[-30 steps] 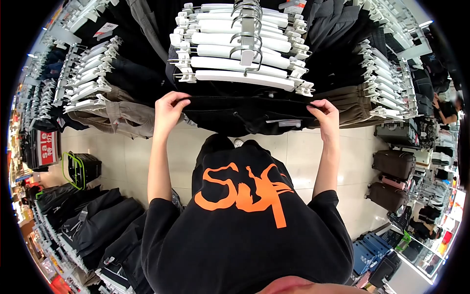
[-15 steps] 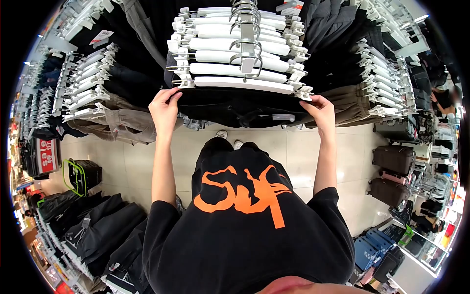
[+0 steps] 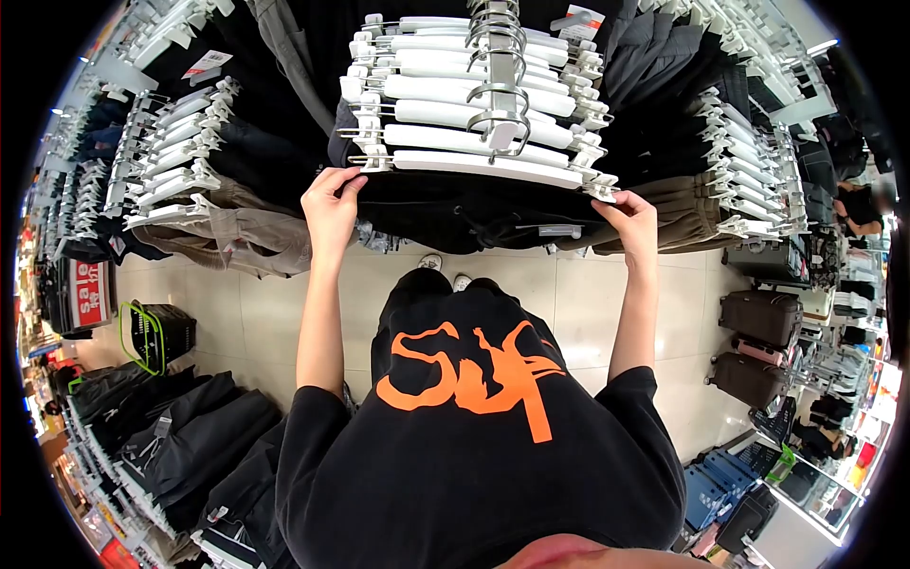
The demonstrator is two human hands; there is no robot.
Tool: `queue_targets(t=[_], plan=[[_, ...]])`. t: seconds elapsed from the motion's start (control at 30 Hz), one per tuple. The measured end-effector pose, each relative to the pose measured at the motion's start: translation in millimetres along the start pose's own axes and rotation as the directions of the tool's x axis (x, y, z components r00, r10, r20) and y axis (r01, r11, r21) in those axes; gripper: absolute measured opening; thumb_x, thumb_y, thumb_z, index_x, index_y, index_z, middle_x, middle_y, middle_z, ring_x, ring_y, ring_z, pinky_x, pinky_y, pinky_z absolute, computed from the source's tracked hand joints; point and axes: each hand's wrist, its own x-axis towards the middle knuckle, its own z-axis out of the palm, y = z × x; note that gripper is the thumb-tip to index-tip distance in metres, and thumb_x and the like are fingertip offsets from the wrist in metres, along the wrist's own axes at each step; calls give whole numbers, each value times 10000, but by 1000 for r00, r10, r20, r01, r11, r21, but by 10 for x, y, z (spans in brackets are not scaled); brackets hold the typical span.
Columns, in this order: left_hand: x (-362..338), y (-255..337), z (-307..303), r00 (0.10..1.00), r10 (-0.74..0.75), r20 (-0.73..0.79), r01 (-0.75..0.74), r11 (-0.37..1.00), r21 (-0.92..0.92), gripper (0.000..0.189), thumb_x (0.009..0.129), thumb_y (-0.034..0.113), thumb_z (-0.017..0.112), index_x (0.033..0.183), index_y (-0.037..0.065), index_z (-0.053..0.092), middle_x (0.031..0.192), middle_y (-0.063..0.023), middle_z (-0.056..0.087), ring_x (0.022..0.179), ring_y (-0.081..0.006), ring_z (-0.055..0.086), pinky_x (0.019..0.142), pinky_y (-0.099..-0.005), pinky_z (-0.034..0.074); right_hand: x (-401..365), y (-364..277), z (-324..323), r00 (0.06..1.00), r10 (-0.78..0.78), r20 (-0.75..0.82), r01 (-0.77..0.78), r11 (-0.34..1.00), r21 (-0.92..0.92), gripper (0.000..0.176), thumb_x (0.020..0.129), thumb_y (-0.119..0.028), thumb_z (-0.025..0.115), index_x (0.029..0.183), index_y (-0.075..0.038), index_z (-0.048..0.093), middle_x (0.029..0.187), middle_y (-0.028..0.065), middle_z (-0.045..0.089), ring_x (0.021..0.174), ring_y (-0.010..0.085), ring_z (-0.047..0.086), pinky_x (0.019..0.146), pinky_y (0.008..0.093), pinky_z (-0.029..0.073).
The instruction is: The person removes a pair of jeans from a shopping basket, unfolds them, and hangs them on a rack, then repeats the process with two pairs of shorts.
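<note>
Black drawstring trousers [image 3: 422, 216] hang from the front white clip hanger [image 3: 483, 166]. At the left end of their waistband, my left hand [image 3: 331, 204] pinches the cloth beside the clip. My right hand [image 3: 634, 220] grips the opposite end of the waistband between thumb and fingers, just under the right clip. A dark cord shows at the middle of the waist, and a small pale tag [image 3: 559, 230] lies to its right. Behind the front hanger, several more white hangers share a metal rail [image 3: 502, 66].
Brown trousers hang on rows at left [image 3: 256, 237] and right [image 3: 664, 204]. A black shopping basket [image 3: 175, 337] with green handles stands on the tiled floor [image 3: 218, 303]. Dark garments [image 3: 199, 436] fill the lower left. Suitcases [image 3: 760, 318] line the right, where another person [image 3: 861, 211] is visible.
The front hanger, the rail and both hands appear a little further right in view. Both hands keep their pinch on the waistband.
</note>
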Motion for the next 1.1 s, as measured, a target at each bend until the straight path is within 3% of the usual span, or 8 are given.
queue_targets(t=[0.53,0.63,0.73,0.8,0.93,1.0,1.03,1.1], plan=[[19,29,7,1000,21,-23,-20,1000,13,93,657,-11,611,749,-7,598,657,-64,562,530,-127,488,513,-216,384,9,27,-19,1000,-16,9,16,1000,17,93,640,69,615,702,21,564,717,20,573,644,58,515,613,171,406],[-5,43,32,999,22,-47,-23,1000,-8,95,674,-26,601,764,-41,573,642,-26,533,540,-65,424,508,-180,345,-2,17,-16,1000,-14,24,14,1000,12,92,647,64,614,698,13,555,716,14,570,648,55,512,614,170,404],[-44,64,53,995,-15,-102,17,1000,16,88,657,-20,604,744,-7,598,664,-65,568,542,-132,504,514,-217,388,-26,41,4,999,-14,29,14,1000,20,90,658,50,616,697,3,549,715,5,567,654,48,508,612,166,398],[-83,67,78,983,22,-181,-28,999,-28,87,675,-27,599,761,-24,590,659,-29,547,549,-64,447,502,-180,353,-30,150,2,999,-28,29,30,998,-60,77,685,14,616,721,-2,550,716,-3,569,667,36,504,607,158,388],[-195,158,130,977,36,-211,-44,998,-35,111,664,-52,588,748,17,613,690,-48,571,600,-113,518,532,-199,390,-149,393,88,994,-47,-95,44,999,-31,103,725,-40,603,797,-2,541,703,-9,551,609,28,463,553,173,376],[-244,219,162,973,75,-220,-82,996,-21,152,635,-75,572,723,41,618,670,-67,564,578,-159,549,524,-223,420,-320,395,247,893,-244,-378,165,959,-230,97,731,-34,590,809,-6,540,700,-2,542,585,44,449,553,192,379],[-271,239,171,974,76,-213,-84,996,-30,156,633,-78,572,724,41,617,676,-66,564,579,-159,550,522,-223,422,-436,347,386,821,-366,-437,222,912,-346,64,737,-22,573,793,-13,543,698,12,537,597,63,457,569,203,386],[-305,286,171,977,81,-200,-92,994,-51,162,631,-81,570,723,44,615,686,-65,562,578,-160,553,516,-223,428,-604,201,725,694,-669,-268,512,719,-470,112,713,31,568,800,-35,546,729,43,538,657,121,488,606,212,392]])
